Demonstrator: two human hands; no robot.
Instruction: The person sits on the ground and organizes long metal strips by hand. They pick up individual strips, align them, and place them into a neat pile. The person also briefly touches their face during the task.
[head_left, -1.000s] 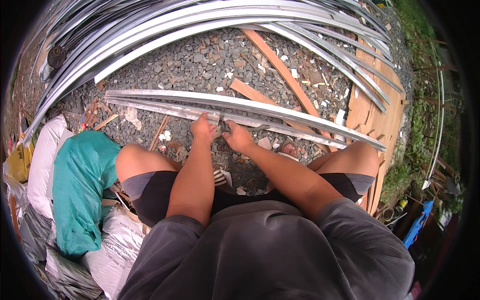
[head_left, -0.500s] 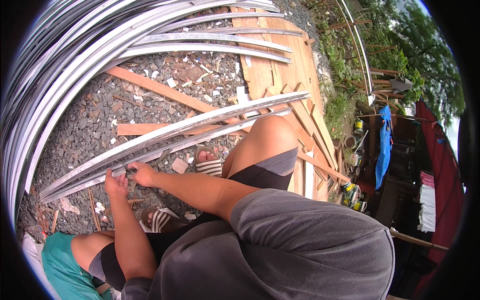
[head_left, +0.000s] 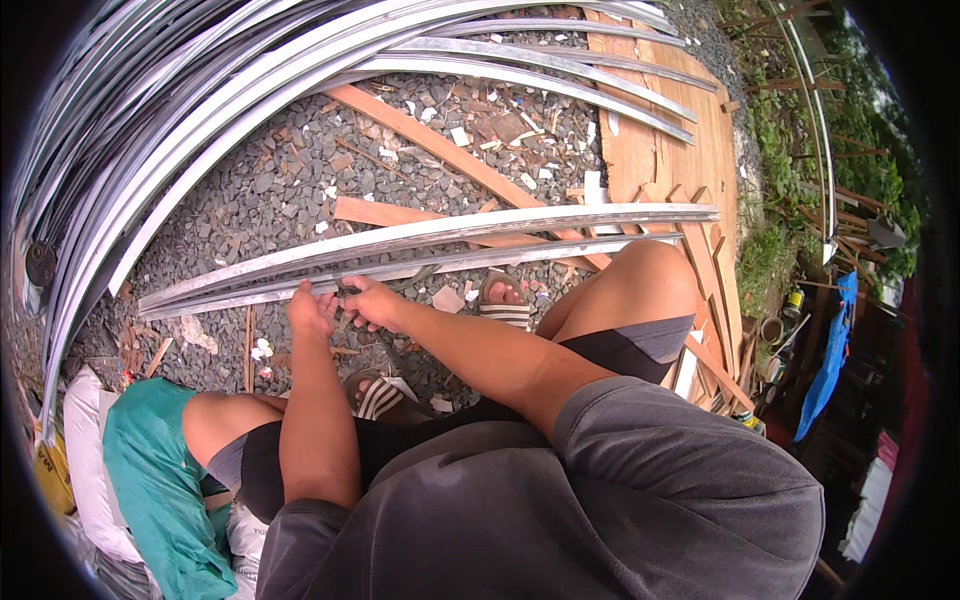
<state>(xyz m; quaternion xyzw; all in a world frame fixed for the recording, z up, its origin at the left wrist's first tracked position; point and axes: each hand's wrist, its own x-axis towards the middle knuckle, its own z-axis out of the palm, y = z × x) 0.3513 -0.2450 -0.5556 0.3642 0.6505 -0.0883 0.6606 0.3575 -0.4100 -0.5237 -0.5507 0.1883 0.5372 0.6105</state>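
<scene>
Grey gravel ground (head_left: 280, 190) fills the upper frame, crossed by orange wooden planks (head_left: 440, 150). Both hands, left hand (head_left: 310, 312) and right hand (head_left: 372, 302), meet together gripping long grey metal strips (head_left: 450, 245) running left-right mid-frame.

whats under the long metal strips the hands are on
Under the metal strips: grey gravel and orange wooden planks. Both hands cover the part they grip.

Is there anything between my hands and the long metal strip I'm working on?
Nothing visible. The left hand and right hand are both already at the near edge of the metal strip, with a small dark object between them that is too small to identify.
</scene>
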